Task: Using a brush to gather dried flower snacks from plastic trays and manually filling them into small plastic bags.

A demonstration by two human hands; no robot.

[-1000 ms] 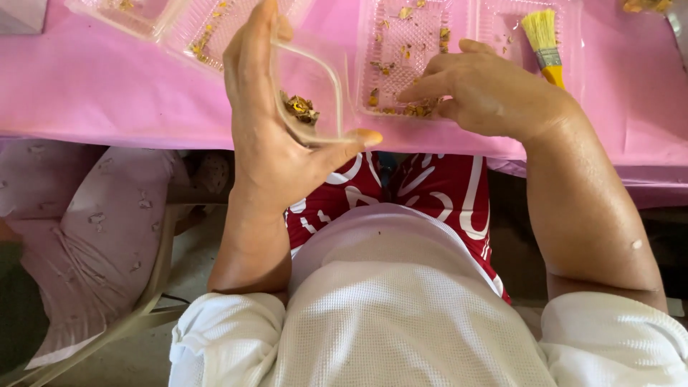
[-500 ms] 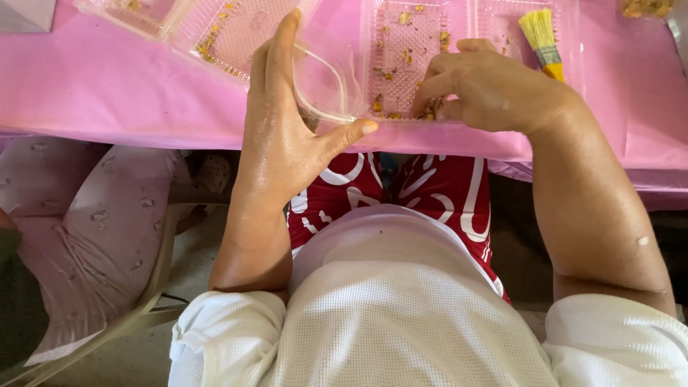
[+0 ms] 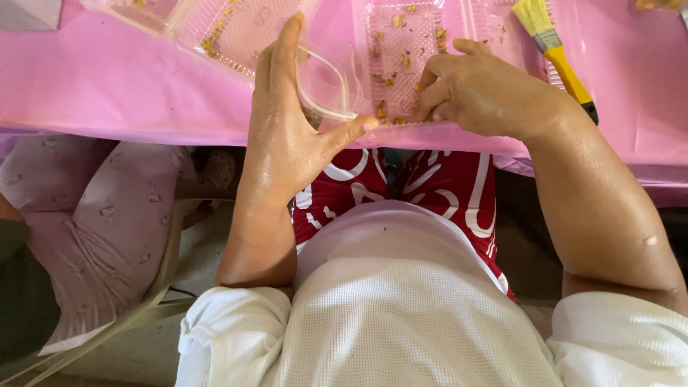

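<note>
Left hand (image 3: 287, 136) holding small clear plastic container (image 3: 322, 86) upright at near edge of pink-covered table (image 3: 107, 79), thumb and fingers spread around it. Right hand (image 3: 480, 93) curling fingertips, pinching at small golden-brown pieces (image 3: 390, 115) lying in clear ridged plastic tray (image 3: 401, 50) by near edge. Many pieces remaining in tray; container looking mostly unfilled. Second clear tray (image 3: 236, 29) sitting toward far left, yellow-handled brush (image 3: 555, 50) lying right of hand. Nothing blocking reach.

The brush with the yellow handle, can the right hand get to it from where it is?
Probably yes. The brush lies on the pink table just beside the right hand, and nothing sits between them.
</note>
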